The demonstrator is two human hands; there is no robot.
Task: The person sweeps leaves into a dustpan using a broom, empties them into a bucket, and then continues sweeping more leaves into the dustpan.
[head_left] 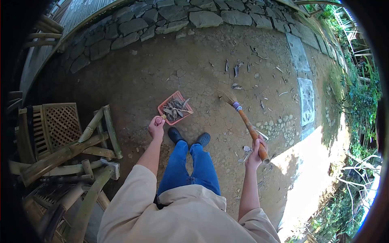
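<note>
Orange plastic dustpan [175,108], square and filled with dry grey leaf scraps [175,109], lies on cracked bare earth [202,69] just ahead of two dark clogs [189,137]; the left hand [156,128] is closed round its handle. The right hand [255,154] grips a brown wooden-handled broom [248,123] with straw bristles. Stacked bamboo furniture [65,146] stands left.

Left hand [156,128] grips a red dustpan [175,107] of what seem dry leaves; broom [246,123], at three o'clock, in right hand [255,153].
</note>
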